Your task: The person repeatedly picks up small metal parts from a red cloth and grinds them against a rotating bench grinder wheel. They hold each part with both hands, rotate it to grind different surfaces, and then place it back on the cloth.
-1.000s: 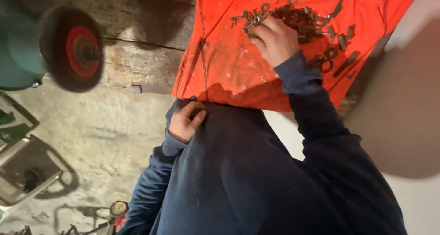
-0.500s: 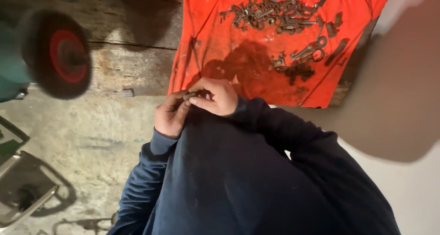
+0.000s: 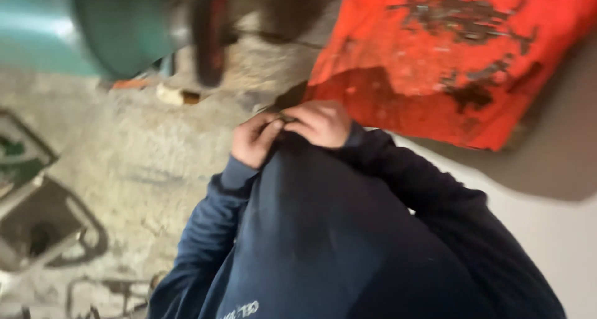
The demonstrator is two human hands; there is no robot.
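Note:
The view is blurred. My left hand (image 3: 254, 140) and my right hand (image 3: 322, 123) meet in front of my dark blue sweatshirt, fingertips touching around a small dark metal part (image 3: 285, 117) held between them. Behind the hands lies an orange cloth (image 3: 398, 76) with a heap of several small rusty metal parts (image 3: 463, 17) on its far side. Both arms are in dark blue sleeves.
A teal machine body (image 3: 93, 27) with a dark wheel with a red hub (image 3: 208, 36) stands at the upper left. The floor is rough concrete (image 3: 124, 145). A metal frame (image 3: 37, 232) lies at the lower left. A pale surface (image 3: 547, 232) is at the right.
My right hand left the heap of parts on the cloth and joined my left hand at my chest. The view swung right and closer, and grew blurred.

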